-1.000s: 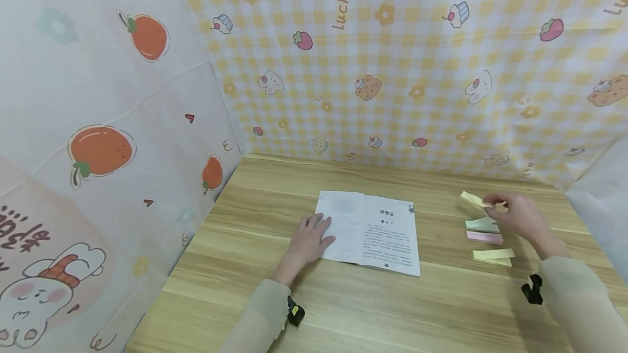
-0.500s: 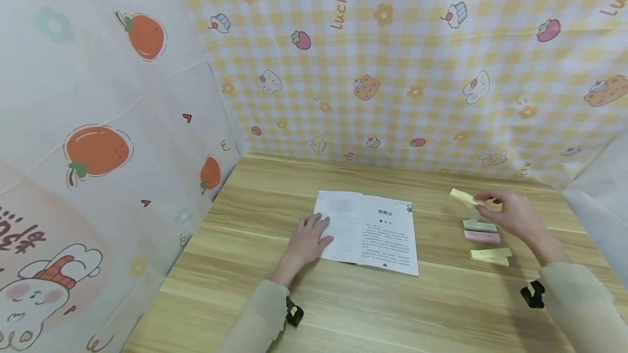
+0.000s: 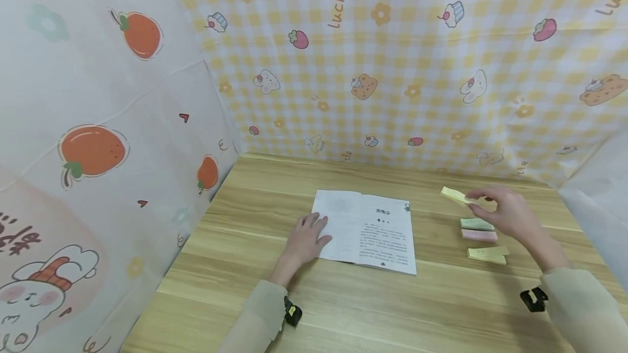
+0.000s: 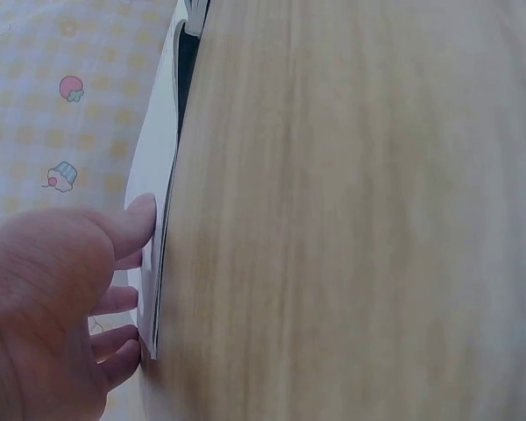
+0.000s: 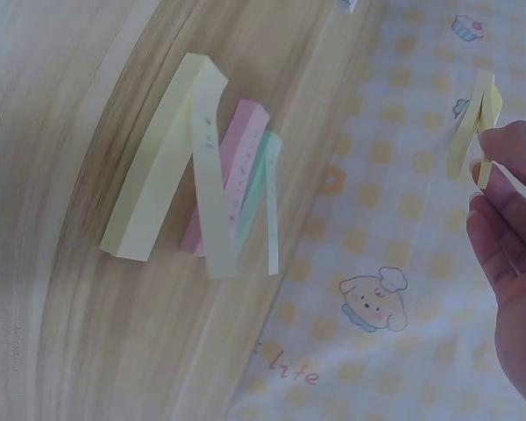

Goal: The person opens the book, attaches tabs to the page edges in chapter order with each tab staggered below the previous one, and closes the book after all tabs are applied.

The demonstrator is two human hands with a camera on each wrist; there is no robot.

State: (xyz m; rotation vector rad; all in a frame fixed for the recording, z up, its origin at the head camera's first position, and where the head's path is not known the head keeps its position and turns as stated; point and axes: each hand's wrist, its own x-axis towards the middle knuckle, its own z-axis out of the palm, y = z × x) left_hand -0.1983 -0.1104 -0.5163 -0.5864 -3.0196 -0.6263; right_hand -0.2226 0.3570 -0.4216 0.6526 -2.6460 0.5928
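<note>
- We find the left hand [image 3: 305,240] relaxed, resting on the left page of the open book [image 3: 386,247].
- We observe the right hand [image 3: 510,215] pinching a yellow sticky-note pad [image 3: 453,195].
- Left of the right forearm, we record touching green [image 3: 476,224] and pink pads [image 3: 479,235], then a second yellow pad [image 3: 484,255] nearer the person.

Yel. pad [image 3: 453,195] nearer bk [image 3: 385,236]

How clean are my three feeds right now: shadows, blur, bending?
Head: bright, even light; soft shadow on the table beside the right sleeve; the book's body text too small to read. Left wrist: dimmer, wood grain soft. Right wrist: dimmish, grain bowed at left, writing on the lifted yellow strip illegible.
</note>
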